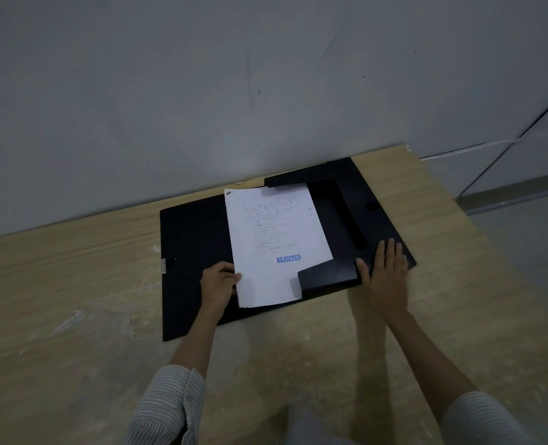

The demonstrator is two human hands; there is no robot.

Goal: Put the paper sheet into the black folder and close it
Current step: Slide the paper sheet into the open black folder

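The black folder [192,239] lies open on the wooden table, its left cover flat and its right half with inner flaps. A white printed paper sheet [272,239] stamped "REJECTED" in blue rests on the right half, its top edge and lower right corner tucked under the flaps. My left hand [218,284] pinches the sheet's lower left edge. My right hand [385,268] lies flat with fingers spread on the folder's right flap, thumb against the bottom flap.
The wooden table [73,300] is scuffed with white marks and butts against a grey wall [202,91] just behind the folder. The table's right edge drops to a grey floor [523,236].
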